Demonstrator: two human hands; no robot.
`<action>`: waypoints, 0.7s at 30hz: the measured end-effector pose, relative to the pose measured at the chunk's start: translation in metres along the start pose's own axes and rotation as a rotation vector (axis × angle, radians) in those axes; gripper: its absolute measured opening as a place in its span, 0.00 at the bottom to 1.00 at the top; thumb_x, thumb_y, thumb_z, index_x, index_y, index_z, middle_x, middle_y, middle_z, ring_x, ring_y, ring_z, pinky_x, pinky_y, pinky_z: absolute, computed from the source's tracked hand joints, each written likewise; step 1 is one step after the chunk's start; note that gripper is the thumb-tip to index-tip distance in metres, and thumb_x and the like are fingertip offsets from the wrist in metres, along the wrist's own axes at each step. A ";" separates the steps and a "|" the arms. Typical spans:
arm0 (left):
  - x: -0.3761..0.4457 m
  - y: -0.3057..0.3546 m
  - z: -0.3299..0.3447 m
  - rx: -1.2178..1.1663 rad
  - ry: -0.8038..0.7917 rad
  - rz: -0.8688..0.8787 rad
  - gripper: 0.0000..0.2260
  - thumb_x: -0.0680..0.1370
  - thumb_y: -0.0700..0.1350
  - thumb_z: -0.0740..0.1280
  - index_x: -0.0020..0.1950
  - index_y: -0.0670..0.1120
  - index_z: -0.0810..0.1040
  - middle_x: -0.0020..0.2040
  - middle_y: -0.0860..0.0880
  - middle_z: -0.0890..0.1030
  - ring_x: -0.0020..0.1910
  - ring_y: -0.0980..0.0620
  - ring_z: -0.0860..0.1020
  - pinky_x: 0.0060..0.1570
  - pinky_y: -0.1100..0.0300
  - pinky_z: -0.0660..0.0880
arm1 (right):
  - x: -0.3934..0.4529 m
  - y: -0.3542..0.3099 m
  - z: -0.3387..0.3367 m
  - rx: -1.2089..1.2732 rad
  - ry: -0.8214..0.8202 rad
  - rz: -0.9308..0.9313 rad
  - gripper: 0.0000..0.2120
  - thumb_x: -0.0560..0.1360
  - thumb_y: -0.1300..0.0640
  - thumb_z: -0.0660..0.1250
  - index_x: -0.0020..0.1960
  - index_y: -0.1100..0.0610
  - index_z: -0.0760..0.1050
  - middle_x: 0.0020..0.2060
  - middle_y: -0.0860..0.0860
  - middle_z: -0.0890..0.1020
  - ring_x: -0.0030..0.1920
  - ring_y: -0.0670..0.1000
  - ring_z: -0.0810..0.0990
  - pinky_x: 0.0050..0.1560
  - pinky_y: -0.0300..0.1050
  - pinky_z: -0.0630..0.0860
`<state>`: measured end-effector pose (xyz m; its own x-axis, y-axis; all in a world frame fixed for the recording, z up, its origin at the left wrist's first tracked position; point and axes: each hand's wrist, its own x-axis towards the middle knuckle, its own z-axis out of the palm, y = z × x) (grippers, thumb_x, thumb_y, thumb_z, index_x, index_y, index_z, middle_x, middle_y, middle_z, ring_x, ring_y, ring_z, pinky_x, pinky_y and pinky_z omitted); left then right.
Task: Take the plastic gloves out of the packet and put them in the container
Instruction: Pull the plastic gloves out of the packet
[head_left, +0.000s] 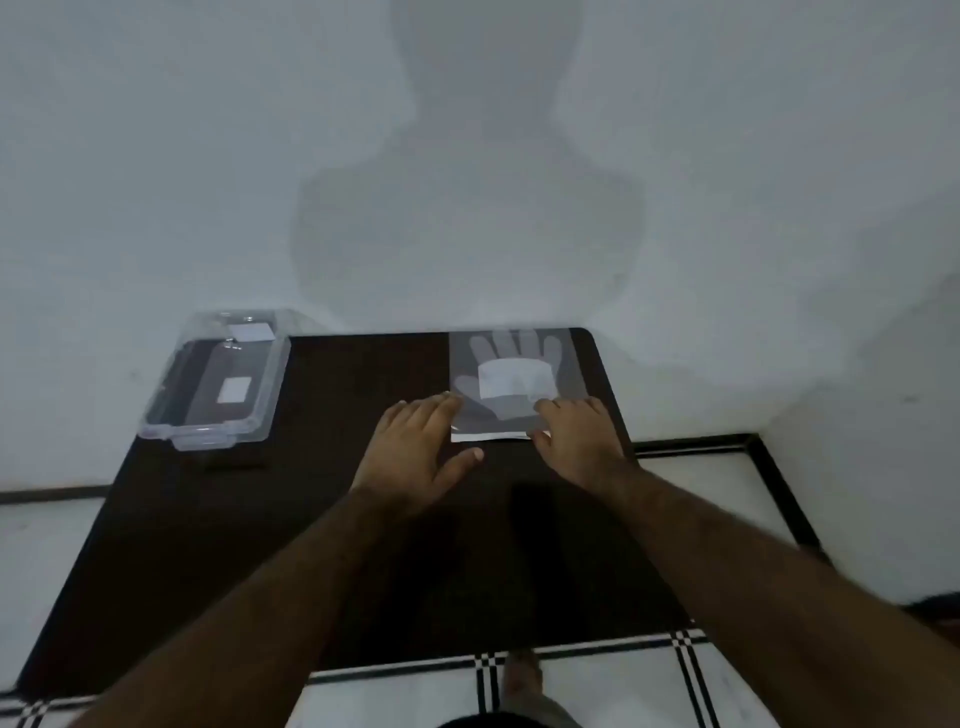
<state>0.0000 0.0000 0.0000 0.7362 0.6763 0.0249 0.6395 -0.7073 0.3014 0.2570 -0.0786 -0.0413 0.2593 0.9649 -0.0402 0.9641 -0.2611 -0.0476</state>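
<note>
A flat clear packet (511, 382) with plastic gloves inside lies at the table's far right, a pale hand shape and a white label showing through it. My left hand (423, 449) rests flat on the table, fingers spread, its fingertips touching the packet's near left corner. My right hand (576, 436) lies on the packet's near right corner, fingers resting on the plastic; I cannot tell whether it pinches the edge. The clear plastic container (218, 384) stands open at the far left corner, holding nothing but a white sticker.
The dark wooden table (311, 519) stands against a white wall (467, 156) that carries my shadow. Tiled floor with black lines surrounds the table, and my foot (522, 680) shows below its near edge.
</note>
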 end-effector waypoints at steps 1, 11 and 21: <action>0.010 0.004 0.010 -0.018 -0.063 -0.036 0.36 0.83 0.70 0.57 0.85 0.51 0.62 0.84 0.49 0.67 0.82 0.49 0.65 0.83 0.46 0.56 | 0.009 0.009 0.009 0.003 -0.034 -0.010 0.20 0.84 0.43 0.64 0.71 0.51 0.77 0.66 0.52 0.84 0.66 0.55 0.81 0.73 0.57 0.70; 0.067 0.036 0.081 -0.069 -0.264 -0.229 0.32 0.84 0.67 0.58 0.85 0.53 0.63 0.83 0.49 0.69 0.82 0.50 0.65 0.81 0.49 0.60 | 0.082 0.050 0.065 0.020 -0.289 -0.131 0.15 0.85 0.46 0.64 0.67 0.52 0.78 0.64 0.53 0.83 0.64 0.57 0.81 0.66 0.58 0.78; 0.108 0.040 0.124 -0.086 -0.320 -0.238 0.31 0.85 0.66 0.57 0.84 0.52 0.64 0.81 0.50 0.71 0.80 0.49 0.68 0.79 0.48 0.64 | 0.117 0.070 0.096 0.050 -0.401 -0.230 0.13 0.86 0.51 0.61 0.60 0.55 0.81 0.59 0.55 0.83 0.57 0.56 0.82 0.60 0.56 0.81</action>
<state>0.1332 0.0192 -0.1036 0.6100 0.7112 -0.3493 0.7897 -0.5093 0.3421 0.3490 0.0131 -0.1450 -0.0131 0.9141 -0.4053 0.9876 -0.0515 -0.1481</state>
